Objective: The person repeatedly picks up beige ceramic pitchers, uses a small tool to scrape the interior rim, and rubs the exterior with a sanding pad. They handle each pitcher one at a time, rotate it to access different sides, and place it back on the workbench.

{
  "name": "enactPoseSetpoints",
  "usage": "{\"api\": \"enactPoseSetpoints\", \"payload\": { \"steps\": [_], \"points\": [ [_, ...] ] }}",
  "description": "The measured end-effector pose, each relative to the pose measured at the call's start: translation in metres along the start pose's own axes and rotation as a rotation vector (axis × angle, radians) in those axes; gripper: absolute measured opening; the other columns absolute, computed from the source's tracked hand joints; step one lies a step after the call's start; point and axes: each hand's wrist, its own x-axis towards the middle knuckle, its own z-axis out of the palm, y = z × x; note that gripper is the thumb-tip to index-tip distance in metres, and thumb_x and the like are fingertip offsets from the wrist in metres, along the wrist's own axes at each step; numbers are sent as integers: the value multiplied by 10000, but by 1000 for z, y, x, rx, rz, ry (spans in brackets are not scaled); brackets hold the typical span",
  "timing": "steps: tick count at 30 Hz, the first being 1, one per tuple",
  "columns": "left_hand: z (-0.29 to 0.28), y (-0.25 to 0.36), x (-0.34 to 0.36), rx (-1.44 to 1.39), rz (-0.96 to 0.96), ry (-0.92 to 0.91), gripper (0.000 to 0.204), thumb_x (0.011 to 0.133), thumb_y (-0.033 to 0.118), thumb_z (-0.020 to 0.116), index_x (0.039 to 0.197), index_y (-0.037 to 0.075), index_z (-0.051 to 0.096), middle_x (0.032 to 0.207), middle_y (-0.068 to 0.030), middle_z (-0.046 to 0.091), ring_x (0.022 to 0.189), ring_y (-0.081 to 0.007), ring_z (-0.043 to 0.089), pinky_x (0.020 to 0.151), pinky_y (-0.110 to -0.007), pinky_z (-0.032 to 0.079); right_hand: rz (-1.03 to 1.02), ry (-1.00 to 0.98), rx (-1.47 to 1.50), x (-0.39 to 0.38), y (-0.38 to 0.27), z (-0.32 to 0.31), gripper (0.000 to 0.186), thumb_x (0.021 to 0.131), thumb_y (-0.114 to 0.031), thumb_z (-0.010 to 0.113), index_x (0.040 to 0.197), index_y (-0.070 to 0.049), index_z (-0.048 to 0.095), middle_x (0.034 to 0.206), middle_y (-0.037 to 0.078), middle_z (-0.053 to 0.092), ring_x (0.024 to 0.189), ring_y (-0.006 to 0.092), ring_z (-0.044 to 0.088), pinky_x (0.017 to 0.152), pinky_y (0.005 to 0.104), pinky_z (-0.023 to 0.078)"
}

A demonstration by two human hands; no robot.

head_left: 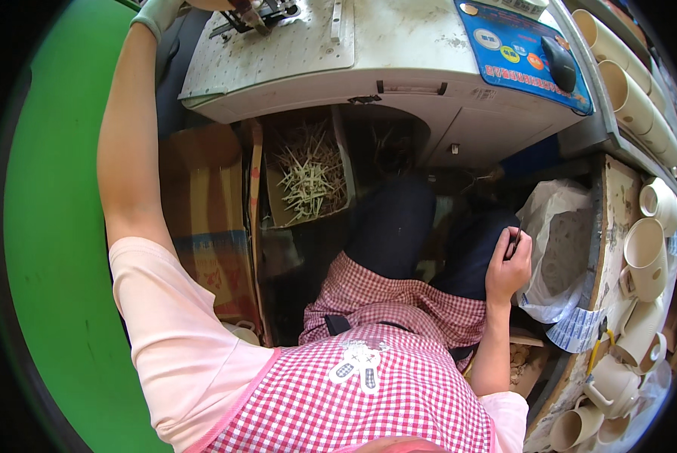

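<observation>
My left arm reaches up to the far left, where my left hand, in a pale glove, is cut off by the top edge. Its fingers are out of sight. Close by is a dark metal fixture on a perforated plate, with part of a round tan thing at the frame's edge. My right hand is bare and closed above my right thigh. A thin dark tool pokes out of its fingers; most of it is hidden, so its kind is unclear.
A mouse lies on a blue mat at the bench's right. Beneath the bench is a carton with thin pale sticks. At right, a plastic bag hangs beside a shelf with several cream mugs and tall cylinders.
</observation>
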Motion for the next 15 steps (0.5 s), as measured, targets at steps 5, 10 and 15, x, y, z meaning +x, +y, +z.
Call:
{"api": "enactPoseSetpoints", "payload": {
  "steps": [5,10,15],
  "points": [
    [14,13,-45,-401,98,-118,348,984,290,686,1277,105,657,1101,-43,702,934,-170,660,760,-310,508,64,-25,-7,-2,4,0,120,1005,-154,693,1044,-44,665,849,66,637,668,218,588,625,350,482],
    [73,-69,-211,-536,349,650,304,1059,242,593,1246,6,635,1057,-38,663,976,-143,626,895,-293,512,3,35,-39,-8,20,-4,194,1009,-247,722,1074,-66,711,714,12,524,604,135,452,575,322,435],
    [145,-220,-422,95,-289,564,418,965,267,685,1314,38,660,1292,-166,702,1216,-359,654,1048,-420,508,38,17,-75,-4,36,-11,255,1013,-313,715,1094,-71,720,779,12,613,640,142,514,603,311,470]
  ]
}}
